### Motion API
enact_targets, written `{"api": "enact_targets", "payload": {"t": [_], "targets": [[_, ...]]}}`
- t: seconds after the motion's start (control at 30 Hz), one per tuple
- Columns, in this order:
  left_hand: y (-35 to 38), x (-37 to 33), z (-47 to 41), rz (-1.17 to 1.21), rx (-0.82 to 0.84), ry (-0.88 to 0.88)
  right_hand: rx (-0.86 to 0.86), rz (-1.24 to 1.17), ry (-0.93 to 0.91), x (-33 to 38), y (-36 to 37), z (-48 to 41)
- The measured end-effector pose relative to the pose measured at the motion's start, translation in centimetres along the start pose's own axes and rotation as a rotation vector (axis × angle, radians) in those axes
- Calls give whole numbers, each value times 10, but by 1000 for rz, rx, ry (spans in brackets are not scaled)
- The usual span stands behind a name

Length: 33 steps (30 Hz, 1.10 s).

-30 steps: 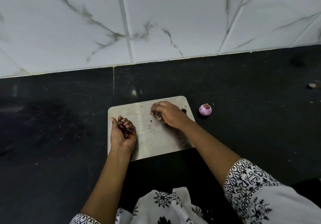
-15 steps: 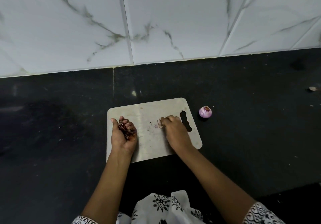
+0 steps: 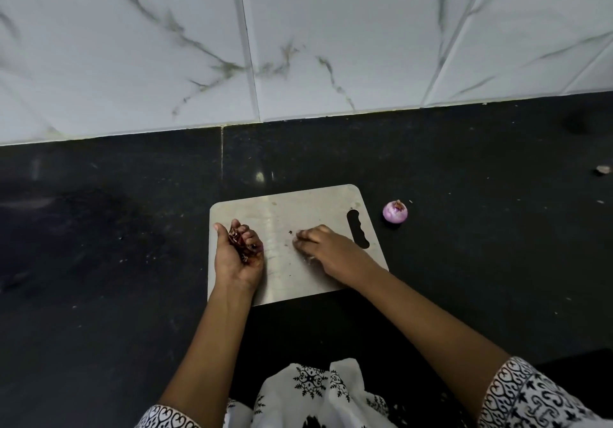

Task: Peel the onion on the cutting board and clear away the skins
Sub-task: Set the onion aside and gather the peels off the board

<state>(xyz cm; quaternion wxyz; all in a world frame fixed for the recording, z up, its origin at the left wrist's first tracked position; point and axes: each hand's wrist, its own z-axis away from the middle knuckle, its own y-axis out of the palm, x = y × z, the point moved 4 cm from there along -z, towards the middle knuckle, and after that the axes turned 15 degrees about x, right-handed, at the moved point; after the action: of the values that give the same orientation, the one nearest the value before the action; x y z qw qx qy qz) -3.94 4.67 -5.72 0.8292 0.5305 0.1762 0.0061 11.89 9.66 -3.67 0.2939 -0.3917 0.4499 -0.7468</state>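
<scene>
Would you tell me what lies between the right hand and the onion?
Head view: the handle slot of the cutting board and a strip of black counter lie between the right hand and the onion.

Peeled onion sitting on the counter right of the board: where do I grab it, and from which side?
Take the onion across its round middle, coming from above and pinching its left and right flanks. Its tufted end is uppermost, so the smooth sides are exposed. It sits apart from the cutting board on the counter, likely leaving room all round.
</scene>
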Motion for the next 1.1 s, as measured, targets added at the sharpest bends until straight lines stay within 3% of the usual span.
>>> {"api": "enact_targets", "payload": {"t": [0.1, 0.23, 0.3, 0.33, 0.4, 0.43, 0.47, 0.5, 0.6, 0.73, 0.93, 1.1], "targets": [[0, 0, 1, -2, -1, 3, -150, -8, 45, -6, 2, 9], [1, 6, 2, 3, -17, -12, -222, -1, 86, 6, 2, 0], [3, 7, 3, -4, -31, -25, -291, -124, 125, -2, -6, -10], [4, 8, 3, -10, -38, -39, -335, -334, 209, -12, -14, -13], [6, 10, 4, -5, -49, -72, -399, -1100, 386, -32, -34, -15], [7, 12, 4, 2, -52, -91, -400, -1450, 385, -34, -41, -16], [9, 16, 4, 1, -56, -116, -390, -1661, 342, -31, -50, -16], [12, 20, 5, -7, -59, -144, -348, -1722, 291, -23, -60, -13], [20, 35, 8, -49, -49, -206, -143, -1533, 164, 15, -78, -9], [28, 46, 13, -131, -17, -239, -31, -1085, 272, 37, -79, -13], [31, 52, 18, -215, -29, -277, -101, -489, 281, 47, -94, -10], [36, 54, 18, -262, -36, -238, -250, -289, 196, 59, -96, -10]]}}
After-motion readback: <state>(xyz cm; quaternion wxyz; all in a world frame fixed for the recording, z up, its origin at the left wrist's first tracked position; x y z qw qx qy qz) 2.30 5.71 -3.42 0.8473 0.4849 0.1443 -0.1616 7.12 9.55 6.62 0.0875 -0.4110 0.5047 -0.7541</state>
